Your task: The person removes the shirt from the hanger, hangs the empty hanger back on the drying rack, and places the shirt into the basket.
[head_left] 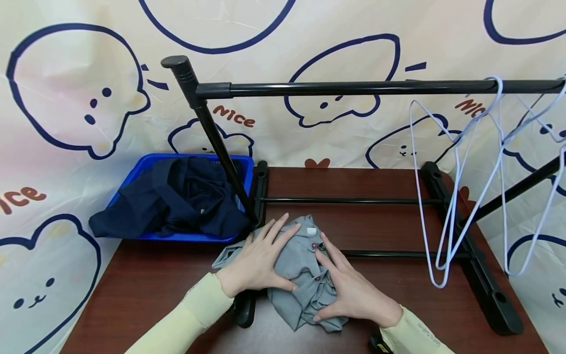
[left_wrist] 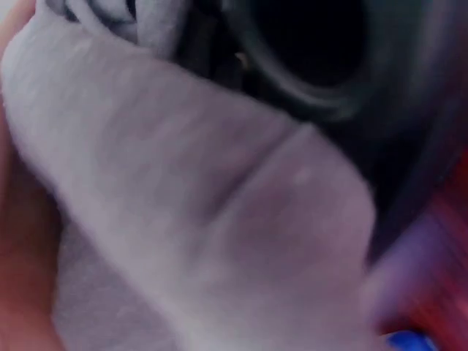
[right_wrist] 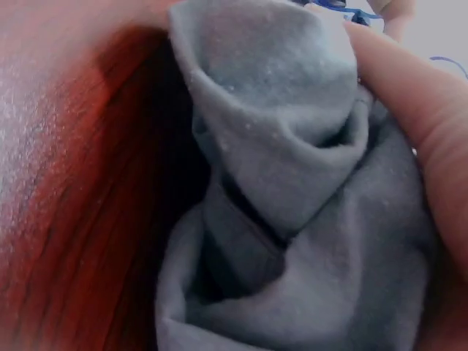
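Note:
A crumpled grey shirt point(head_left: 298, 268) with small buttons and a white label lies in a heap at the middle of the table's front. My left hand point(head_left: 258, 263) rests on its left side, fingers spread and fairly straight. On the right side of the same cloth lies my right hand point(head_left: 353, 290), thumb apart from the extended fingers. Close up in the left wrist view, a blurred fold of the shirt point(left_wrist: 168, 168) fills most of the picture. Loose folds of the shirt point(right_wrist: 307, 183) show beside the right hand point(right_wrist: 431, 131) in the right wrist view.
A blue basket point(head_left: 185, 237) holding dark navy clothing point(head_left: 177, 201) stands at the left. The black clothes rack point(head_left: 309, 89) spans the brown table point(head_left: 345, 184), its left post leaning beside the basket. Light-blue hangers point(head_left: 455, 236) dangle from its right end. A small black object point(head_left: 379, 343) sits near the right sleeve.

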Motion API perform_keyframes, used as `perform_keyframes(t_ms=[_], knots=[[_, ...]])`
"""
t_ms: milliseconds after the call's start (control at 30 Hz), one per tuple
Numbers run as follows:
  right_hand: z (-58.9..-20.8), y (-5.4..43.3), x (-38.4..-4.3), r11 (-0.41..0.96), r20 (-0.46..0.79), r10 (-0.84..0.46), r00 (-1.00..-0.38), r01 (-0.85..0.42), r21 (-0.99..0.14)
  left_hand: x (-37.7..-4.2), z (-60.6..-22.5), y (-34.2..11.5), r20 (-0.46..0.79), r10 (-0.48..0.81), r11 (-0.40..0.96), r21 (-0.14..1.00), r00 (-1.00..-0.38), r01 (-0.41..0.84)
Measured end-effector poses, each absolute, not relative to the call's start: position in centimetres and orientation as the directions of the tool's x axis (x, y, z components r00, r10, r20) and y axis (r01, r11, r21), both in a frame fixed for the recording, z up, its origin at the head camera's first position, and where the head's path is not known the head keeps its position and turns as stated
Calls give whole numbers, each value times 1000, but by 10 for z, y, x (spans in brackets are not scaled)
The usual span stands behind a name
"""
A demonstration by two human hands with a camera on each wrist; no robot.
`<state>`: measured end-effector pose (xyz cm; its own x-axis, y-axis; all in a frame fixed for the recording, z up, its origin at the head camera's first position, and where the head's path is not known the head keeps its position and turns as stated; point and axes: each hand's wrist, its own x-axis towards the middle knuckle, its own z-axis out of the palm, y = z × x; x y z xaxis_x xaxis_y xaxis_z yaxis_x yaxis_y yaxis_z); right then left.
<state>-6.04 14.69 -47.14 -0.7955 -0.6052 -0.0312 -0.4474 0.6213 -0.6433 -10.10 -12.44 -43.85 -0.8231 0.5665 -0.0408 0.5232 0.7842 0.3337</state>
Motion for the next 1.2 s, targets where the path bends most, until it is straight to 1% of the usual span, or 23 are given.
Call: perform_keyframes(t_ms=[167,300,400,500,600,700,867,1000,1133,1200], knots=[[-476,141,-62,654,-23,-619,-785,-499,-569,-96,-445,-125,-94,528,821,313,-844,478],[-477,138,-62,669,6,-618,-786,-529,-521,-92,-447,-122,-99,505,847,247,-858,470],[-477,136,-63,677,45,-591,-806,-525,-516,-89,-447,-120,-55,503,857,165,-863,489],[-476,133,-62,690,94,-549,-830,-514,-509,-87,-447,-119,16,517,852,88,-856,517],[-474,130,-62,703,157,-511,-845,-516,-489,-87,-448,-117,75,535,839,68,-842,539],[-474,127,-63,704,231,-489,-841,-537,-465,-89,-449,-116,103,542,829,98,-834,551],[-473,124,-68,645,351,-484,-802,-598,-475,-95,-444,-118,130,556,788,231,-821,570],[-466,123,-74,589,408,-480,-776,-630,-505,-99,-434,-124,170,570,736,328,-804,592],[-452,120,-80,530,452,-479,-752,-659,-534,-98,-417,-130,214,557,710,380,-803,593],[-444,118,-85,497,475,-479,-738,-674,-546,-97,-407,-133,233,540,716,378,-809,587]])
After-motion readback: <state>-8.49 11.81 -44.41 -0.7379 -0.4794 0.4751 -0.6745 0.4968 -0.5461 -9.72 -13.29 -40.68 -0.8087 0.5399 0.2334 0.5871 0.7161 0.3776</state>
